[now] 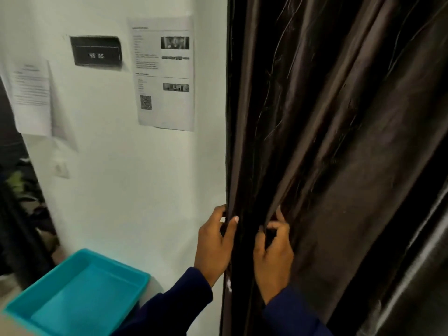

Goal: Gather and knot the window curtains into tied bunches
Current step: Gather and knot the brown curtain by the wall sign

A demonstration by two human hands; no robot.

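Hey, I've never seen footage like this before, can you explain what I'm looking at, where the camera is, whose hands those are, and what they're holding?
There is no machine here. The single picture comes from a wide-angle camera worn on a person's head, looking forward and down, so the two hands are the wearer's own. The left hand grips the edge of a dark curtain where it meets the white wall. The right hand pinches a fold of the same curtain a little further in. The curtain hangs loose, with no knot showing yet. On the wall are a printed sheet and a small dark sign. At lower left is a turquoise tray; nothing shows in it.
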